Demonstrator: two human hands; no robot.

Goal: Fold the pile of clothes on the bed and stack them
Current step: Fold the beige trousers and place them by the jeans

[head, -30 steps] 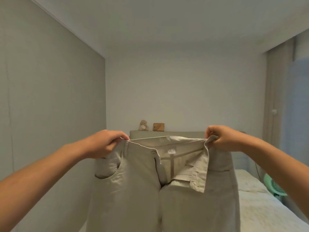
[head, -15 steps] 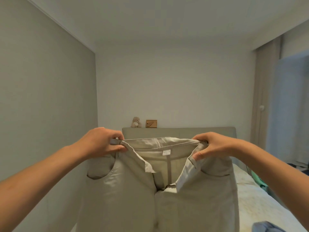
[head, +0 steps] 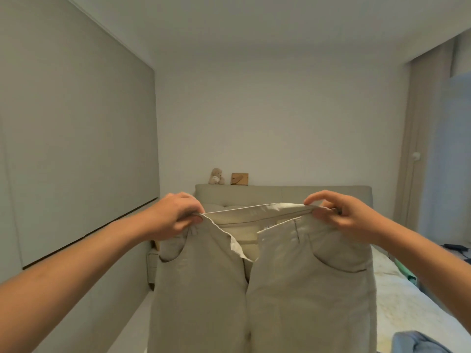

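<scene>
Your left hand (head: 175, 215) and right hand (head: 341, 215) each pinch an end of the waistband, holding the trousers (head: 265, 289) up in front of you, fly open, legs hanging down. The bed (head: 413, 301) lies behind them, with blue cloth (head: 418, 343) at your lower right.

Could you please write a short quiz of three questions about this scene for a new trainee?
1. True or false: the beige trousers lie folded flat on the bed.
2. Which part of the trousers do the left hand and the right hand grip? A) the hems B) the waistband C) the back pockets
3. Fill in: the fly of the trousers is ____.

Key: 1 false, they are held up in the air; 2 B; 3 open.
</scene>
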